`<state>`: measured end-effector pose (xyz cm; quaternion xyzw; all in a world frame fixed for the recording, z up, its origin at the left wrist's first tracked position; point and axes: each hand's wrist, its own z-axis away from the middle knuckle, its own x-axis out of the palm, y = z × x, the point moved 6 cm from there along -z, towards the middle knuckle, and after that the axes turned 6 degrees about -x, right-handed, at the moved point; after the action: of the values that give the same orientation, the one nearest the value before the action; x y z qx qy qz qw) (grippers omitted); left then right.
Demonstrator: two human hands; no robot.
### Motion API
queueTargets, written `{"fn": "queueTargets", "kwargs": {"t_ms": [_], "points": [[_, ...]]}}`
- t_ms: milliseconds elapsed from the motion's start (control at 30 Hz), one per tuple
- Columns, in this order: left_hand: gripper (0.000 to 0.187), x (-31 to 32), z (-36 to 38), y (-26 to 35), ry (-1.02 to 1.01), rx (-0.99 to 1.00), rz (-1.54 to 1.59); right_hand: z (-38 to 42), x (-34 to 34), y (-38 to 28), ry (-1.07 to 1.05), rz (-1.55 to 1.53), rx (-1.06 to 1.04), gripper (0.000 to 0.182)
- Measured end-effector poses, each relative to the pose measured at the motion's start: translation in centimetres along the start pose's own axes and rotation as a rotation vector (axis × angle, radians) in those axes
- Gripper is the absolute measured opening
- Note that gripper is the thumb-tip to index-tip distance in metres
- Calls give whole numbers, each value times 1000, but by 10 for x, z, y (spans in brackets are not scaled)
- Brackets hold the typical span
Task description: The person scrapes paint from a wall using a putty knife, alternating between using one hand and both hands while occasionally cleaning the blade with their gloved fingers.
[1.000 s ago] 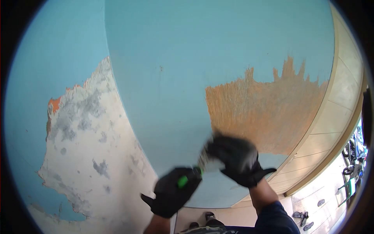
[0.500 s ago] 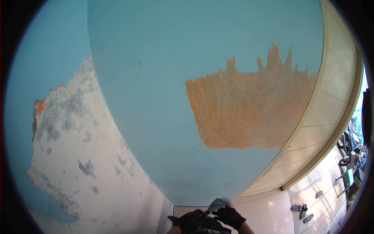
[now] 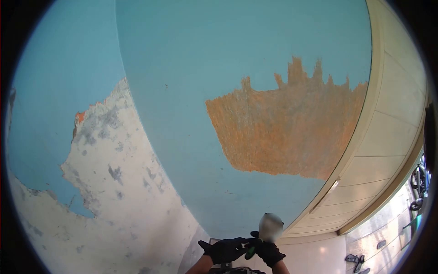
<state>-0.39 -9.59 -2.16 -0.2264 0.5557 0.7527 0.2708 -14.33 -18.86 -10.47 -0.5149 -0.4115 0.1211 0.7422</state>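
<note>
My left hand (image 3: 226, 250), in a black glove, is at the bottom centre with its fingers stretched toward the right one and its thumb apart. Beside it, my right hand (image 3: 269, 253), also gloved in black, is closed around a tool with a green part (image 3: 250, 253) showing between the hands. A rounded grey shape (image 3: 271, 227), blurred, stands above the right hand; its outline is unclear. Beyond both hands rises a blue wall (image 3: 178, 109) with a rough orange-brown patch (image 3: 283, 132) where the blue coat is absent.
At the left, another wall (image 3: 132, 201) shows bare whitish plaster with grey stains. A cream panelled surface (image 3: 383, 137) curves along the right side. Sandals (image 3: 355, 261) lie on the tiled floor (image 3: 376, 230) at the lower right, near parked motorbikes (image 3: 417, 182).
The view has shifted, bringing more of the left wall in. The grey shape now stands higher, above my right hand, instead of between the hands. My left fingers look straighter.
</note>
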Motion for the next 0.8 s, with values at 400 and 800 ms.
{"fn": "queueTargets", "kwargs": {"t_ms": [400, 800], "points": [[86, 87, -16, 3, 283, -89, 375, 76, -14, 1, -452, 1030, 72, 30], [91, 52, 4, 34, 781, -78, 248, 103, 11, -31, -478, 1244, -345, 39]]}}
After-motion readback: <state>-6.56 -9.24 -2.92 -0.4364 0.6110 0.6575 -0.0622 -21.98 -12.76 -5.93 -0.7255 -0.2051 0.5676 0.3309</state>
